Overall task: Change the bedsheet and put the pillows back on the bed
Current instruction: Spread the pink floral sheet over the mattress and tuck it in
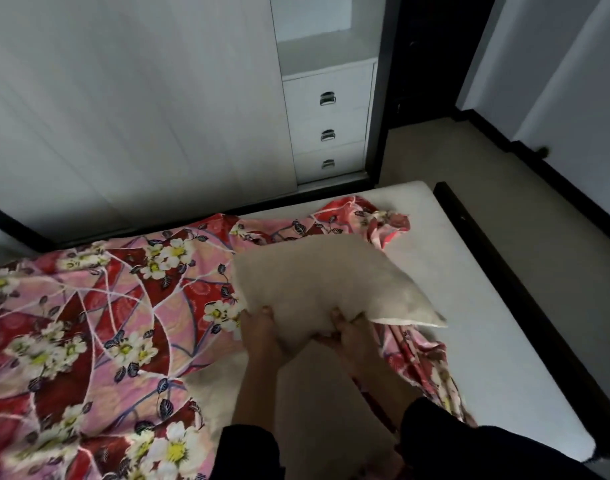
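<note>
The pillow (317, 271) is gripped at its near edge by curled fingers (266, 312) of left hand (258, 329) and right hand (348, 329); it extends toward twelve o'clock, long axis ten-to-four.

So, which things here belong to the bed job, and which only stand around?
For the job: beige pillow, gripped at its near edge by left hand and right hand; floral bedsheet, bunched on the bare mattress.
Standing around: white drawers, wardrobe door, dark bed frame.
</note>
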